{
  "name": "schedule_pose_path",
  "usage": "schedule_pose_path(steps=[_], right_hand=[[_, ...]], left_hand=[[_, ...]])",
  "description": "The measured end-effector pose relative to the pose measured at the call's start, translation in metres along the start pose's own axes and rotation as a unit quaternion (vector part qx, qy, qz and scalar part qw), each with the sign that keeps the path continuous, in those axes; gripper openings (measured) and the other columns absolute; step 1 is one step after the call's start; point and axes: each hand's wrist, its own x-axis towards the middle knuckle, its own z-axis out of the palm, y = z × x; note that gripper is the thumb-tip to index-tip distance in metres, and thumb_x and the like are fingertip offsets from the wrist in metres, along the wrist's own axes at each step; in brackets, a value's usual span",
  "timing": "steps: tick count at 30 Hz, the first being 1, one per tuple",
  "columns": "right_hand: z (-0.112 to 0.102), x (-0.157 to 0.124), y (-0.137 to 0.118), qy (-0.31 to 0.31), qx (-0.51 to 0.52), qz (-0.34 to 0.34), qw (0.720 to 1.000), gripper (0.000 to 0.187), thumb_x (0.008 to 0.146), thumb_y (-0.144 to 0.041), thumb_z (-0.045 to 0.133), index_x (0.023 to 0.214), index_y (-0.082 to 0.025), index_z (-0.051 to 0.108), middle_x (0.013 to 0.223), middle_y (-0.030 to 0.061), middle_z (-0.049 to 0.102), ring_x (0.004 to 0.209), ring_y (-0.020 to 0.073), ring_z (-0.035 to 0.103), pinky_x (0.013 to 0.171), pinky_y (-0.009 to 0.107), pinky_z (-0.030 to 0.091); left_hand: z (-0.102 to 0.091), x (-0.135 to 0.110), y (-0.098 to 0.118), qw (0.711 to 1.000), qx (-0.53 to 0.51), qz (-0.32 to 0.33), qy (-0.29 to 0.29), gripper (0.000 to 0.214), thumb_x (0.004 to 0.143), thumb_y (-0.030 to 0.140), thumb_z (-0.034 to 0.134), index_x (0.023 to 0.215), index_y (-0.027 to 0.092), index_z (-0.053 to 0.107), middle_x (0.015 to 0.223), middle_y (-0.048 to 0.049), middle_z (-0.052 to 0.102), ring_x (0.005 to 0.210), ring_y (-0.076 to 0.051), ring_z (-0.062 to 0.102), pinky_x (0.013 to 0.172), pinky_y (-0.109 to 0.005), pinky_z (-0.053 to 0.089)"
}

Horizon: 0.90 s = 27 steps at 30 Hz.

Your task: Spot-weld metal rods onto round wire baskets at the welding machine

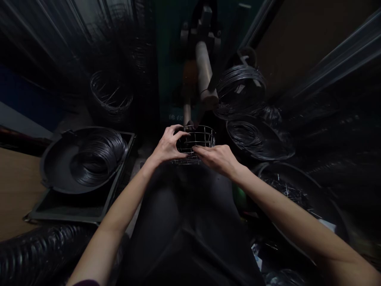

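Beyond the dark-clad legs (pixel 190 222), the right hand (pixel 219 158) reaches in with fingers extended, their tips at the near right side of the wire basket (pixel 205 142); whether it pinches a wire I cannot tell. The left hand (pixel 168 146) grips the basket's left side, thumb below and fingers curved above. The basket thus sits between both hands, just short of a machine's pale metal cylinder (pixel 204 69).
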Motion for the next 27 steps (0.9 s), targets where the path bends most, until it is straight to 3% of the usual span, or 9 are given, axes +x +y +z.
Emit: schedule_pose_path(steps=[12,18,22,27], right_hand=[[0.005,0.012,0.012,0.039,0.015,-0.003,0.999,0.034,0.096,-0.027,0.044,0.121,-0.028,0.068,0.113,0.0006,0.074,0.067,0.0152,0.066,0.049,0.028,0.022],[0.009,0.011,0.014,0.059,0.074,0.021,0.995,0.033,0.096,-0.032,0.049,0.123,-0.028,0.067,0.107,0.0027,0.076,0.075,0.0162,0.069,0.053,0.025,0.031],[0.015,0.006,0.011,0.103,0.101,0.061,0.988,0.030,0.098,-0.031,0.049,0.122,-0.028,0.067,0.113,0.0014,0.074,0.086,0.0156,0.069,0.057,0.024,0.036],[0.021,0.016,0.017,0.171,0.122,0.133,0.968,0.019,0.094,-0.030,0.056,0.101,-0.022,0.072,0.103,0.0051,0.070,0.079,0.0145,0.062,0.058,0.023,0.037]], left_hand=[[-0.004,0.014,-0.008,1.000,0.002,-0.006,0.005,0.066,0.057,0.028,0.088,0.116,0.022,0.060,0.133,-0.0124,0.048,0.125,-0.033,0.047,0.107,-0.051,0.044],[-0.006,0.018,-0.010,1.000,-0.022,-0.014,-0.005,0.064,0.056,0.035,0.089,0.109,0.021,0.057,0.122,-0.0087,0.058,0.118,-0.031,0.053,0.104,-0.046,0.044],[-0.008,0.022,-0.010,0.999,-0.039,-0.030,0.008,0.067,0.054,0.037,0.089,0.109,0.021,0.055,0.118,-0.0073,0.060,0.113,-0.030,0.056,0.100,-0.042,0.046],[-0.009,0.037,-0.020,0.998,-0.042,-0.042,0.018,0.066,0.052,0.035,0.089,0.107,0.019,0.055,0.112,-0.0078,0.061,0.107,-0.029,0.058,0.096,-0.044,0.048]])
